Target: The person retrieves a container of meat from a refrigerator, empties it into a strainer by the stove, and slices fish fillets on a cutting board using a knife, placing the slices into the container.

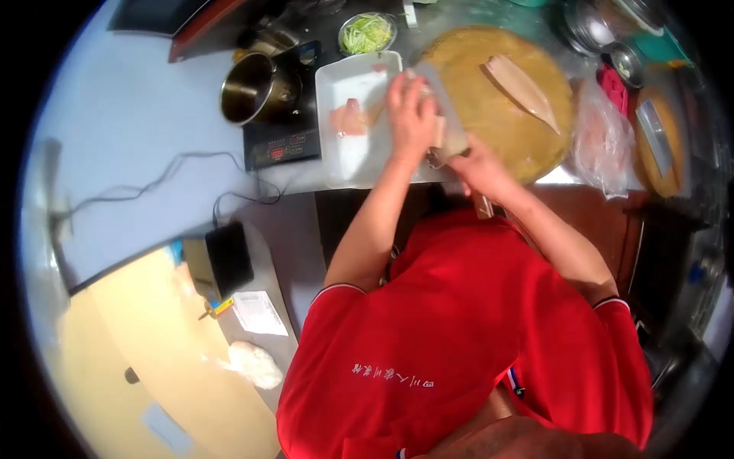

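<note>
My right hand (483, 170) is closed round the handle of a cleaver, near the tray's right edge. The broad pale blade of the cleaver (454, 115) slants up between the tray and the round board. Against the blade lies my left hand (413, 111), fingers bent, with pale flesh-coloured bits showing at its edge; what it grips is partly hidden. Under and left of that hand, a white rectangular tray (327, 153) holds pinkish, squid-like pieces (350, 118). A whole pale squid tube (523, 90) rests on the round cutting board (474, 57), touched by neither hand.
Left of the tray, a metal pot (248, 88) stands by an induction cooker (283, 148). A bowl of shredded greens (368, 34) sits behind. On the right are a plastic bag (604, 138) and another knife (654, 138) on a smaller board (650, 180). Cables (183, 155) run left.
</note>
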A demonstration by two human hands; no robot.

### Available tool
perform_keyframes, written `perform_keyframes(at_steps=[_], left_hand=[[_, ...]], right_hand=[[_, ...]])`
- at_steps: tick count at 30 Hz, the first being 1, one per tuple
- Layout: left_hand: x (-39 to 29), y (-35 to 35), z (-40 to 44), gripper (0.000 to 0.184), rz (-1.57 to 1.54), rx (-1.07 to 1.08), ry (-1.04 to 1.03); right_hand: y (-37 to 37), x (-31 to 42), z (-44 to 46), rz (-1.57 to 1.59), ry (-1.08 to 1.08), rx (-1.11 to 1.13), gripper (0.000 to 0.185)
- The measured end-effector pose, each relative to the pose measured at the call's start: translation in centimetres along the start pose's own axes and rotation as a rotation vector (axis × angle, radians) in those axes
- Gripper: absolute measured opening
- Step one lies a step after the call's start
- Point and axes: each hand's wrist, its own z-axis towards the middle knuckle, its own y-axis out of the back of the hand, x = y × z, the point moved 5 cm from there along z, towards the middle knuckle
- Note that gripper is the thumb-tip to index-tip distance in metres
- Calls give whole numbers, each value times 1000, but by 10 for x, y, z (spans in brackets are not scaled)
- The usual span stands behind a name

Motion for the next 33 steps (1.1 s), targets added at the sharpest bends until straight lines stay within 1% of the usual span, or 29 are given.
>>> perform_keyframes(at_steps=[1,2,3,5,6,7,8,9,10,11,12,13,14,15,16,18,20,21,22,23,24,25,26,27,29,30,33], left_hand=[[17,18,4,36,-3,-51,42],[42,30,5,34,128,-53,68],[70,43,1,32,259,-56,95],[120,80,-15,27,413,-91,114],[133,92,-17,25,486,-107,124],[129,103,-17,22,452,-153,125],[116,117,-22,20,418,-199,131],[101,129,-26,19,386,-247,138],[81,124,-27,14,341,-255,111],[63,111,-28,14,220,-234,185],[47,90,-31,15,98,-212,254],[33,57,-36,16,43,-126,213],[19,23,-41,18,-17,-39,177],[-20,0,-36,26,93,143,162],[-49,-24,-33,32,25,271,79],[-86,-81,-32,37,-93,410,-41],[-118,-118,-15,39,-23,512,-254],[-131,-136,-7,40,6,564,-366],[-132,-158,-3,43,77,618,-409],[-129,-177,1,43,133,646,-435],[-123,-195,4,43,194,674,-459],[-122,-205,10,44,258,701,-481],[-120,-212,14,40,322,693,-507],[-115,-220,16,39,334,755,-479],[-121,-214,31,37,368,873,-421],[-119,-206,30,35,282,758,-449],[-91,-194,15,32,216,824,-614]], right_hand=[[-9,9,5,-30,24,40,29],[-12,11,13,-128,20,38,33],[-10,14,12,-198,65,-32,35],[3,19,9,-334,164,-185,39],[16,20,3,-282,245,-181,42],[32,28,-9,-260,172,-181,40],[52,22,-17,-238,180,-235,37],[78,9,-21,-265,246,-266,34],[97,8,-35,-258,233,-316,30],[118,2,-41,-351,418,-380,31],[143,-15,-46,-385,412,-438,30],[160,-21,-55,-383,437,-491,31],[172,-21,-66,-391,342,-529,29],[184,-22,-77,-397,247,-563,28],[195,-26,-83,-399,279,-602,25],[207,-28,-88,-370,263,-629,22],[218,-27,-98,-314,158,-621,21],[230,-38,-98,-387,148,-625,21],[237,-51,-96,-393,173,-630,21],[237,-45,-98,-399,197,-632,22],[236,-46,-104,-282,98,-628,19],[239,-49,-105,-322,98,-644,18],[241,-51,-107,-300,124,-648,18],[241,-54,-110,-278,148,-649,17],[246,-58,-115,-303,89,-636,16],[249,-59,-116,-317,65,-629,16],[245,-49,-120,-307,151,-619,16]])
